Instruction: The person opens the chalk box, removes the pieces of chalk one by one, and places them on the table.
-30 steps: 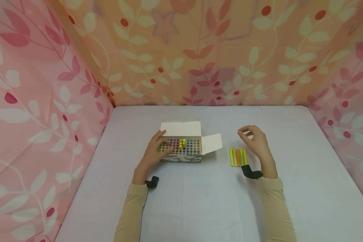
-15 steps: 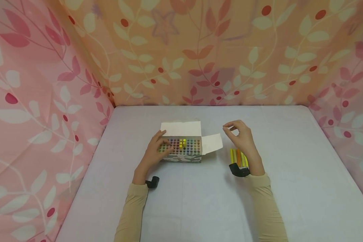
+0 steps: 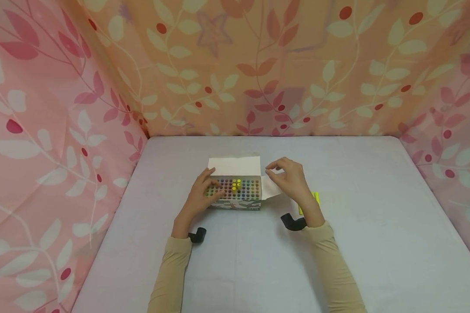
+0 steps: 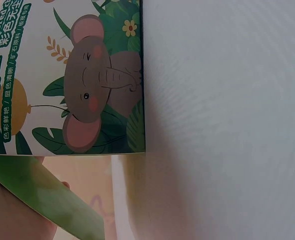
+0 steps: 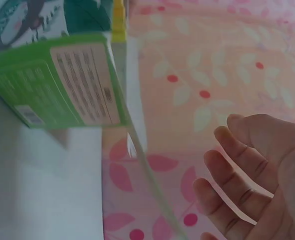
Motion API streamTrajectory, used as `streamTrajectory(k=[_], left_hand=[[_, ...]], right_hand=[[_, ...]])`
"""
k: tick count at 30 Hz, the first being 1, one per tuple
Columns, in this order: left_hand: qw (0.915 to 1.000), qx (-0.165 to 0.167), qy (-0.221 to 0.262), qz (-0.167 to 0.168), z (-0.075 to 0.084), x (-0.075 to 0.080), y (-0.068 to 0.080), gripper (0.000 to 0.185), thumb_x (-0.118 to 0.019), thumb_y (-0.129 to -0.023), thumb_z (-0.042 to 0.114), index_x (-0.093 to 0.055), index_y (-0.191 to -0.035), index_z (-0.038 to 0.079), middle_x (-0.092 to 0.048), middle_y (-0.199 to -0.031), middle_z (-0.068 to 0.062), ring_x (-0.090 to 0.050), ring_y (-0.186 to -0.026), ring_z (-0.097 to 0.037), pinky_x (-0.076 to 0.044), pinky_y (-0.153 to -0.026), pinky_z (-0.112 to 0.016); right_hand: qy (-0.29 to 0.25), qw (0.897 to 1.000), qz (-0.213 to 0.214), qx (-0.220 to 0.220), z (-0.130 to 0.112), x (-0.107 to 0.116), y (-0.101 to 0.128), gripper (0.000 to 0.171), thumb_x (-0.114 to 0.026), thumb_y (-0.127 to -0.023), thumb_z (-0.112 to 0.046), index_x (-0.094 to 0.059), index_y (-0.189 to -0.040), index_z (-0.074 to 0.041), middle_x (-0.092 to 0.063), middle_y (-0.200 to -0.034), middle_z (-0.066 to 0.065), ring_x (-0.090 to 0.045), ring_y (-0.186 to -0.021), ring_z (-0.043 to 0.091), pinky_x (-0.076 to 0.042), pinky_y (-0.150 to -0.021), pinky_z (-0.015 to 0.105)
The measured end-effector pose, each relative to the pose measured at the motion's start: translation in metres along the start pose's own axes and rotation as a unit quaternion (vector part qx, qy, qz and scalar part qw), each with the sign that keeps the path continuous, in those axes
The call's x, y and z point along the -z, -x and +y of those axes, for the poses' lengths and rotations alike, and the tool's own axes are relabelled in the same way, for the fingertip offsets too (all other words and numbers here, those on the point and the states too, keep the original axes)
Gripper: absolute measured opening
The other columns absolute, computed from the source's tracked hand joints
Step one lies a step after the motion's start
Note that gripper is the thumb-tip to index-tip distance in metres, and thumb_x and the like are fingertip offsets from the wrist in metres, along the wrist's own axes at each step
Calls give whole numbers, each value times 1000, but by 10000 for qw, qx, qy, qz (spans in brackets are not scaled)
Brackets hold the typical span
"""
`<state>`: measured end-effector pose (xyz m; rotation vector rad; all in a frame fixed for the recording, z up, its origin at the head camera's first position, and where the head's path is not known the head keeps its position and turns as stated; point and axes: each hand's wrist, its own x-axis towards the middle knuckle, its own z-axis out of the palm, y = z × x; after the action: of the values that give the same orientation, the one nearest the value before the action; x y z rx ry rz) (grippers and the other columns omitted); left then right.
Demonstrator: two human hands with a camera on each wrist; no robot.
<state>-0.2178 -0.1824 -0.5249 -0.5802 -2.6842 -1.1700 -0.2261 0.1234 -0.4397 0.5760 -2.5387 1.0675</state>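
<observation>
The left hand (image 3: 199,196) rests with relaxed fingers on the open, elephant-printed cardboard chalk box (image 3: 236,194), mid-surface. The right hand (image 3: 287,179), empty and loosely curled, hovers over its side flap (image 3: 274,187); catching that flap risks tipping the box.

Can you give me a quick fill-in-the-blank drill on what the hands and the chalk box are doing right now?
1. The left hand rests on the open chalk box at its ____ end.
2. The sticks standing taller than the rest in the box are ____.
3. The right hand holds ____.
4. The box's outside shows a cartoon ____.

Missing words: left; yellow; nothing; elephant
</observation>
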Motion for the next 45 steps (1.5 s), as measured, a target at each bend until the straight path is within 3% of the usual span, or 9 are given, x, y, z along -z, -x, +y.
streamTrajectory(k=[9, 25, 41, 45], left_hand=[[10000, -22, 49, -3, 0, 0, 0, 28, -63, -84, 48, -60, -94, 23, -29, -150, 2, -14, -142, -29, -22, -107, -59], [10000, 21, 43, -4, 0, 1, 0, 29, -63, -83, 49, -61, -95, 23, -28, -150, 3, -14, -141, -33, -20, -108, -59], [10000, -8, 63, -8, 0, 0, 0, 30, -64, -84, 48, -61, -95, 21, -28, -150, 4, -14, -142, -32, -20, -107, -61], [10000, 48, 75, -26, 0, 1, 0, 30, -63, -83, 49, -61, -95, 22, -28, -150, 5, -12, -143, -26, -19, -108, -60]], right_hand=[[185, 9972, -710, 167, -16, -30, 0, 10, -69, -84, -23, -70, -90, -15, -65, -92, 0, -59, -89, 21, -33, -95, 52], [546, 9859, -1298, 900, -34, -64, -1, 13, -74, -80, -20, -70, -92, -20, -59, -104, 1, -54, -91, 22, -37, -92, 53], [972, 9739, -1594, 1293, -34, -70, -4, 12, -71, -83, -19, -70, -95, -20, -55, -112, 2, -49, -106, 23, -34, -98, 49], [955, 9699, -1700, 1456, -32, -71, -6, 12, -70, -83, -18, -70, -95, -19, -55, -114, 3, -48, -106, 23, -33, -99, 47]])
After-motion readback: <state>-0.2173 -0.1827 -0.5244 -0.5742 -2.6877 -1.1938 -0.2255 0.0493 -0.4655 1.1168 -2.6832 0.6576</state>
